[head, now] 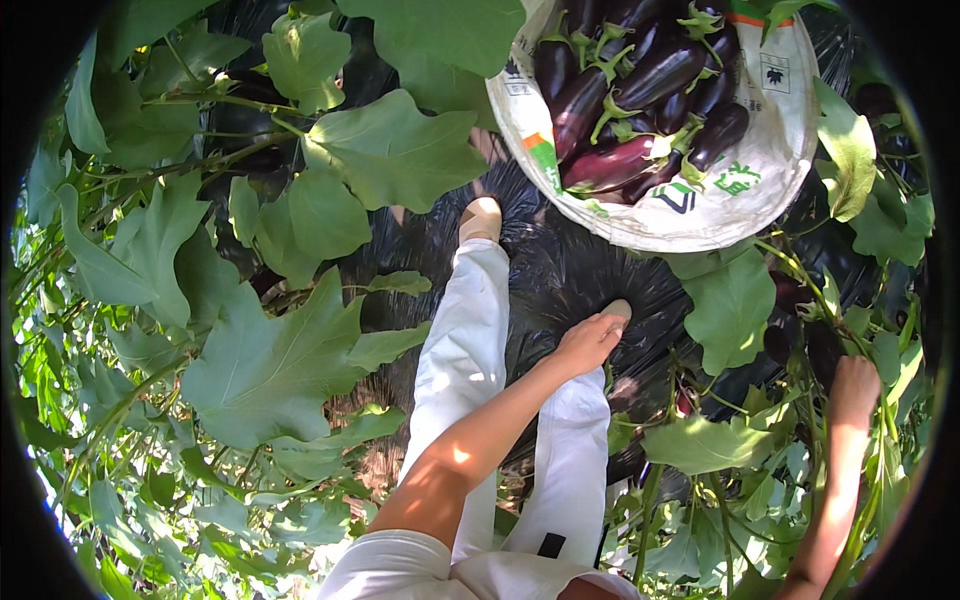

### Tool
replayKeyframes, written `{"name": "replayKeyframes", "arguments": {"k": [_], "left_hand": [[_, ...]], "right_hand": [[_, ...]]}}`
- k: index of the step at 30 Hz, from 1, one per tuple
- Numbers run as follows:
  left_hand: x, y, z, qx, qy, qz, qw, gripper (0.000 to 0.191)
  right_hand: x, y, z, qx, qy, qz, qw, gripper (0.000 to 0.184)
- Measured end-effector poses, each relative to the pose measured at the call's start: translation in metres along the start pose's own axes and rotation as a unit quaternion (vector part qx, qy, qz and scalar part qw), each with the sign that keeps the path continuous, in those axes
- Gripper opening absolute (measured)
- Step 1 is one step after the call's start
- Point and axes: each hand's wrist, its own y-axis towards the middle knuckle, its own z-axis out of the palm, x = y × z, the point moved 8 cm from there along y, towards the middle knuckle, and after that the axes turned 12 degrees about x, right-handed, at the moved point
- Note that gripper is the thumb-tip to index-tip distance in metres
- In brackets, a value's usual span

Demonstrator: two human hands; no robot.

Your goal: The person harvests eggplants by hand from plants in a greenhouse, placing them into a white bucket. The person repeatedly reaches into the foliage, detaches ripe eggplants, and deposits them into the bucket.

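My left hand (590,341) hangs over my knee and foot, its fingers curled; whether anything small lies in it cannot be told. At the far right, my right hand (855,379) reaches among the plants and touches a dark purple eggplant (823,351) at its lower end; its fingertips are partly hidden. More eggplants hang close by, one of them (778,343) just to the left. At the top right stands a round white woven-plastic container (780,180) with printed writing, holding several glossy eggplants (664,73) with green stems.
Broad-leaved eggplant plants (262,367) crowd the left side, with stems reaching inward. Other leaves (731,307) and stems stand at the right, below the container. Black plastic film (555,277) covers the ground around my feet. A large leaf overlaps the container's left rim.
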Motion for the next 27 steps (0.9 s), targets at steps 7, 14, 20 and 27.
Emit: {"name": "replayKeyframes", "arguments": {"k": [7,14,20,27], "left_hand": [[0.022,-0.007,-0.003,-0.005,-0.097,-0.005,0.995,0.037],[0.013,-0.006,-0.026,-0.020,-0.224,0.030,0.974,0.039],[0.025,-0.017,-0.056,-0.043,-0.258,0.027,0.965,0.038],[0.019,-0.021,-0.084,-0.067,-0.262,0.023,0.963,0.035]], "right_hand": [[-0.081,-0.079,-0.066,-0.162,0.477,-0.105,0.857,0.028],[-0.092,0.037,-0.082,-0.157,0.681,-0.073,0.711,0.030],[-0.056,0.190,-0.125,-0.152,0.776,-0.059,0.610,0.035],[0.124,0.164,-0.195,-0.103,0.764,-0.054,0.635,0.042]]}}
